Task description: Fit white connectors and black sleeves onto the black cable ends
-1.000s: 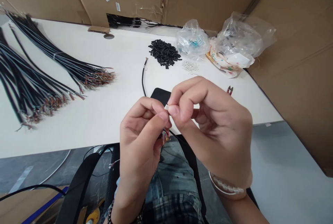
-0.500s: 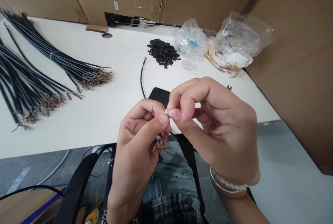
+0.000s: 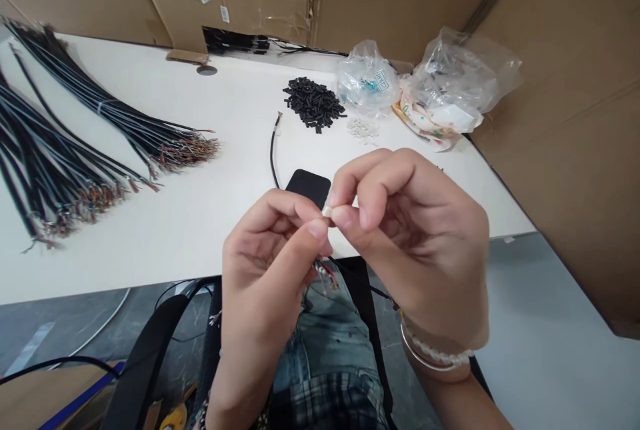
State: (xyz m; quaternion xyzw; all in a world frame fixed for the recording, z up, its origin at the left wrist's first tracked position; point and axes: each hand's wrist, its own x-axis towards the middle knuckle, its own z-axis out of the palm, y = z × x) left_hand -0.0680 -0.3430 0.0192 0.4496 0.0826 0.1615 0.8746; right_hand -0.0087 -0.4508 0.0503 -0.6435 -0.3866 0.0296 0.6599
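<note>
Low over the table's front edge, my left hand (image 3: 273, 263) is closed in a pinch, with thin coloured wires (image 3: 327, 273) of a black cable showing beneath its fingers. My right hand (image 3: 415, 243) pinches a small white plastic piece (image 3: 327, 211) between thumb and forefinger. This piece is right at the left fingertips; the fingers hide whether a wire enters it. Behind the hands lies a black flat pad (image 3: 309, 188). A single black cable (image 3: 273, 150) runs up from the pad, its stripped end pointing away from me.
Bundles of black cables (image 3: 95, 107) with frayed coloured ends cover the table's left side. At the back are a pile of short black pieces (image 3: 314, 103), a small heap of white pieces (image 3: 363, 128) and clear plastic bags (image 3: 367, 77). Cardboard walls (image 3: 390, 3) stand behind and at right.
My right hand has shifted slightly right with the white piece, which shows more clearly between the fingertips. Below my left hand, the coloured wires have moved right and stick out more.
</note>
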